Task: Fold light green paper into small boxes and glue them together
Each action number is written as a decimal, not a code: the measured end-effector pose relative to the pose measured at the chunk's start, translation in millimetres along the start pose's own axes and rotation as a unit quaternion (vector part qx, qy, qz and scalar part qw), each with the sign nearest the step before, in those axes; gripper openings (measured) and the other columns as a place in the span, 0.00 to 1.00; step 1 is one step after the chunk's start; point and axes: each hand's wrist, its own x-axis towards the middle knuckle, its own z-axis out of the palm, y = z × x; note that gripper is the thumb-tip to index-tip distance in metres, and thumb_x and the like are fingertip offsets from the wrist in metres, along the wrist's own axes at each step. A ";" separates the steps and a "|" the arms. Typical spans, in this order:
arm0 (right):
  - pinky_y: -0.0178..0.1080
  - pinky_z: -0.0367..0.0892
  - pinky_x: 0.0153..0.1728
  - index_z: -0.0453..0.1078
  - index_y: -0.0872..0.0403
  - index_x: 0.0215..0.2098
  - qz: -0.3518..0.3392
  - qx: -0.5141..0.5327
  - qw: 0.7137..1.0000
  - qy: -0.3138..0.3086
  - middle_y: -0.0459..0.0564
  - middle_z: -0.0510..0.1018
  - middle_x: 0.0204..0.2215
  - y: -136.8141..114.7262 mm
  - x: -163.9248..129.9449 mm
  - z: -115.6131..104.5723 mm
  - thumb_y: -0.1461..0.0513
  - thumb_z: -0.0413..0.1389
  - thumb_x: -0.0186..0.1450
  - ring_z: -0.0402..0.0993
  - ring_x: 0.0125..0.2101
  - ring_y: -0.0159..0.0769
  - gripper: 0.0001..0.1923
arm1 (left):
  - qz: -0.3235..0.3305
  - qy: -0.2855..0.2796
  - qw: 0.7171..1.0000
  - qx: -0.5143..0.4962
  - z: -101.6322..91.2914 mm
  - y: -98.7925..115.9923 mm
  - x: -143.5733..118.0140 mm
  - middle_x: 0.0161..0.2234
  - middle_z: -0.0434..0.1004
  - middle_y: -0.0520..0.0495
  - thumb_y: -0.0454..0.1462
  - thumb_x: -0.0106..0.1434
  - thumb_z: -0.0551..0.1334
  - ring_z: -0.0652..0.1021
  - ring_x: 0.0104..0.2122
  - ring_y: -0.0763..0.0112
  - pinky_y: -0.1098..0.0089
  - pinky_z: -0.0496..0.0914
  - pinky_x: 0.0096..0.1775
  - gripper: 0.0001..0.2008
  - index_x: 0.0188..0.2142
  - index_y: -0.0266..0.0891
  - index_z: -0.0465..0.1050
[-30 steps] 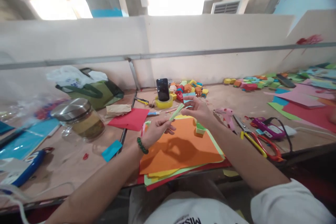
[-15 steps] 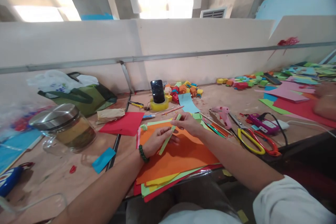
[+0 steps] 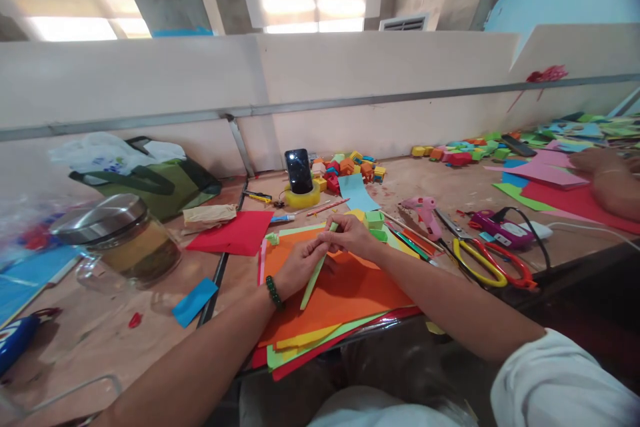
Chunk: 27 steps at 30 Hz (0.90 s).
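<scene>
A narrow light-green paper strip [image 3: 311,285] slants between both hands above a stack of coloured paper whose top sheet is orange [image 3: 360,293]. My left hand [image 3: 301,265] is closed on the strip around its middle, with a dark green bead bracelet at the wrist. Close against it, my right hand [image 3: 353,237] pinches the strip's upper end. The strip's lower end points down toward me. Small light-green folded paper pieces [image 3: 374,219] sit just beyond my right hand, and a crumpled green scrap [image 3: 273,239] lies at the stack's upper left corner.
Left stand a lidded glass jar [image 3: 123,240] and a green bag [image 3: 145,180]. A phone [image 3: 299,171] leans on a yellow tape roll [image 3: 303,196] before small paper boxes [image 3: 345,170]. Right lie a pink glue gun [image 3: 425,213], scissors [image 3: 480,263] and another person's hand [image 3: 613,180].
My hands have drawn together on the strip, and its lower end has shifted slightly down and left. The other person's hand at the right has come further into view.
</scene>
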 end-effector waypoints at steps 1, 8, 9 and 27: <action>0.29 0.50 0.14 0.63 0.54 0.22 -0.002 0.002 1.000 -0.003 0.38 0.66 0.11 0.7 0.4 -0.9 0.46 0.63 0.50 0.57 0.13 0.23 0.23 | 0.003 0.001 1.000 0.011 -0.2 0.1 0.1 0.21 0.76 0.50 0.58 0.53 0.61 0.77 0.22 0.70 0.70 0.71 0.29 0.25 0.31 0.37 0.68; 0.31 0.47 0.14 0.60 0.54 0.17 -0.042 -0.047 0.995 0.080 0.37 0.60 0.10 3.9 4.1 -1.2 0.45 0.62 0.50 0.52 0.13 0.23 0.24 | -0.009 -0.004 0.999 0.032 -5.0 -4.9 1.9 0.18 0.76 0.49 0.57 0.54 0.60 0.77 0.21 0.69 0.71 0.70 0.29 0.24 0.29 0.38 0.66; 0.31 0.46 0.15 0.60 0.54 0.16 -0.051 -0.063 0.992 0.101 0.37 0.59 0.10 3.8 4.1 0.0 0.45 0.63 0.50 0.51 0.13 0.22 0.24 | -0.014 -0.003 1.000 0.024 -5.2 -5.9 2.0 0.18 0.76 0.49 0.57 0.53 0.61 0.77 0.21 0.69 0.71 0.70 0.28 0.24 0.29 0.38 0.66; 0.31 0.55 0.18 0.66 0.55 0.19 -0.057 -0.025 0.996 0.071 0.42 0.68 0.15 6.9 1.5 9.2 0.48 0.60 0.54 0.60 0.18 0.26 0.20 | 0.059 0.073 0.995 0.040 -0.4 -2.0 0.6 0.21 0.78 0.47 0.55 0.56 0.61 0.78 0.23 0.67 0.69 0.72 0.29 0.22 0.29 0.37 0.71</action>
